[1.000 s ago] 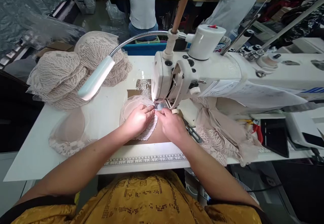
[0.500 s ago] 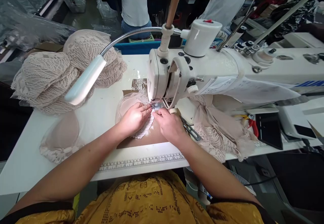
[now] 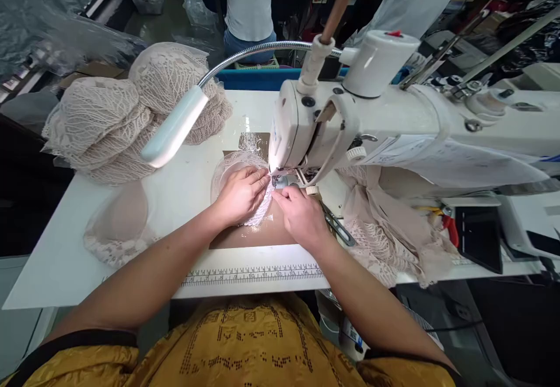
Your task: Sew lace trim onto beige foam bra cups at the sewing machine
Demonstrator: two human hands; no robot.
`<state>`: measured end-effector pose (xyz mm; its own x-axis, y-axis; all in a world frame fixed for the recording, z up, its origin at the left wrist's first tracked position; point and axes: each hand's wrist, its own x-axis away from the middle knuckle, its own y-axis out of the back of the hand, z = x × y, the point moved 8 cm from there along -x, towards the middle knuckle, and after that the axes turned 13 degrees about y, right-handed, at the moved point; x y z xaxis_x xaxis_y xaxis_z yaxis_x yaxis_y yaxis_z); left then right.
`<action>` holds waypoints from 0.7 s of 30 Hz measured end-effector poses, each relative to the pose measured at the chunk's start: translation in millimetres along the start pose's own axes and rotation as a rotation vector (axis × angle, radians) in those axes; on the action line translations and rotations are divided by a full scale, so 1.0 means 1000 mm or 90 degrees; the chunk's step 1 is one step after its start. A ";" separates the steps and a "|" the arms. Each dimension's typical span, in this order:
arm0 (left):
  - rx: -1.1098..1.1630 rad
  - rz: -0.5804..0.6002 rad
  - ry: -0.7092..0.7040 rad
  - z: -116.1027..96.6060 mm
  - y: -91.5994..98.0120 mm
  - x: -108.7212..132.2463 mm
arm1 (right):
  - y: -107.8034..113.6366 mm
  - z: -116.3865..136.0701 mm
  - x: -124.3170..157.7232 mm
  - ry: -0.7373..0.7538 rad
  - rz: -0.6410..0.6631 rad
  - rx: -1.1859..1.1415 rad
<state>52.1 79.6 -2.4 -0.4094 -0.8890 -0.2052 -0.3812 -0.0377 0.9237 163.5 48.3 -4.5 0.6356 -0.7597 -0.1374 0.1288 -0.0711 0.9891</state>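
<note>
A beige lace bra cup [image 3: 224, 169] lies under the head of a white sewing machine [image 3: 286, 121], its lace edge running to the lit presser foot [image 3: 276, 181]. On top of the cup, my left hand [image 3: 243, 193] is closed on it, fingers together and their tips just left of the foot; the thumb is hidden. My right hand [image 3: 301, 215] pinches the lace edge between thumb and forefinger, right in front of the foot. Beneath the work is brown tape-covered board [image 3: 249, 237]. A dark green pair of thread snips [image 3: 339, 225] lies beside my right hand.
Stacked lace cups [image 3: 102, 124] stand at left under a lamp [image 3: 175, 127]; a single cup [image 3: 125, 218] lies nearer. More lace fabric [image 3: 380, 229], red-handled pliers [image 3: 450, 229] and a black tablet [image 3: 478, 238] are at right. A ruler strip [image 3: 254, 275] edges the table. Co-workers sit beyond.
The camera view has turned slightly, so the scene sits further right. The near tip of the lace has drawn closer to the presser foot. Both hands stay on the cup.
</note>
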 end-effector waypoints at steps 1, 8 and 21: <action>-0.008 0.006 0.002 0.001 -0.001 0.001 | 0.000 0.000 0.000 -0.002 -0.003 -0.001; -0.120 0.032 0.113 -0.001 0.004 0.007 | 0.003 0.001 0.002 0.015 -0.069 -0.010; 0.029 -0.284 0.500 0.151 0.131 0.185 | 0.003 -0.004 0.003 0.063 -0.126 -0.018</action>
<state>-198.8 -20.8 31.5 0.4611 -0.8526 -0.2459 -0.4085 -0.4499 0.7942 168.8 47.8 -1.9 0.6666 -0.6659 -0.3351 0.2794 -0.1936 0.9405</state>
